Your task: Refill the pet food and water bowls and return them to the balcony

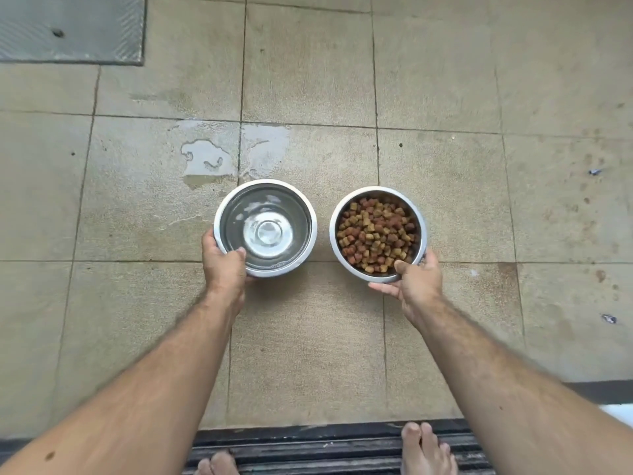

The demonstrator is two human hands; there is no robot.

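Note:
Two round steel bowls are side by side over the tiled balcony floor (308,337). The water bowl (298,204) on the left holds clear water. My left hand (222,265) grips its near-left rim, thumb over the edge into the bowl. The food bowl (419,217) on the right is full of brown kibble (375,231). My right hand (414,281) holds its near rim, thumb on top and fingers underneath. I cannot tell whether the bowls rest on the floor or hover just above it.
A puddle of spilled water (205,159) lies on the tiles just behind the water bowl. A grey ribbed mat (68,25) is at the far left corner. My bare feet (428,450) stand on a dark door track (308,450) at the near edge.

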